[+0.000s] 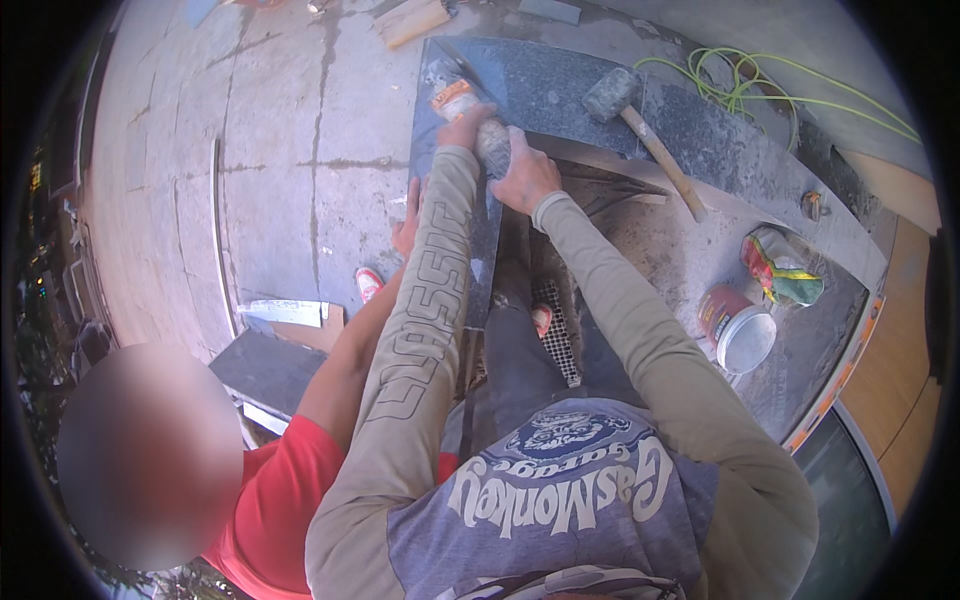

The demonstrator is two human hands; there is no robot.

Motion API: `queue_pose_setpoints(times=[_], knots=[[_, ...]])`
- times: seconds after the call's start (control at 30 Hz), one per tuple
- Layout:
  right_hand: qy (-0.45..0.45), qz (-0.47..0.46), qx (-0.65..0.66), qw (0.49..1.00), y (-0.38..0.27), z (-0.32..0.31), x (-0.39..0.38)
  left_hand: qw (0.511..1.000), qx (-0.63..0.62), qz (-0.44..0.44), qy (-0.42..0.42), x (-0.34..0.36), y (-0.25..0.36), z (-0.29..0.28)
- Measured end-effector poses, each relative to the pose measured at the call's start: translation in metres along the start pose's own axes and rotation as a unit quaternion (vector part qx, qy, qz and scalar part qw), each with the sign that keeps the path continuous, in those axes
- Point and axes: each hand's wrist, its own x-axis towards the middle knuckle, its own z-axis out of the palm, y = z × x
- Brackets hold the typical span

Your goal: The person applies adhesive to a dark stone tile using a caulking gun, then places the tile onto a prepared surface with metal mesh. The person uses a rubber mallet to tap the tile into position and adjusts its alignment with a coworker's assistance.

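Both my hands are closed around a dust-covered angle grinder (491, 150), which has an orange patch near its front. My left hand (465, 127) grips it toward the front, and my right hand (525, 180) wraps its rear end. The tool's head lies over the far left corner of a dark grey stone slab (540, 75); whether it touches the stone is hard to tell. A co-worker's hand (408, 222) rests at the slab's left edge, just below my left hand.
A mallet (612, 95) with a wooden handle lies on the slab. Right of me stand a red and white bucket (745, 338) and a colourful crumpled bag (785, 268). A yellow-green cable (735, 90) coils behind. The co-worker in a red sleeve (285, 490) is close on my left.
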Motion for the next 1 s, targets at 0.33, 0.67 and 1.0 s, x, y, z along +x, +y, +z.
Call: queue_pose_setpoints(times=[0.33,0.67,1.0], knots=[[-0.002,0.004,-0.009,1.0,0.005,0.002,-0.007,1.0,-0.024,0.014,-0.013,-0.018,-0.004,0.003],[0.001,-0.003,0.0,1.0,0.012,0.002,-0.02,1.0,-0.014,0.023,0.004,-0.03,-0.012,0.007],[-0.011,0.009,-0.012,1.0,0.015,-0.001,-0.031,0.996,-0.057,0.009,-0.068,-0.037,-0.019,0.001]])
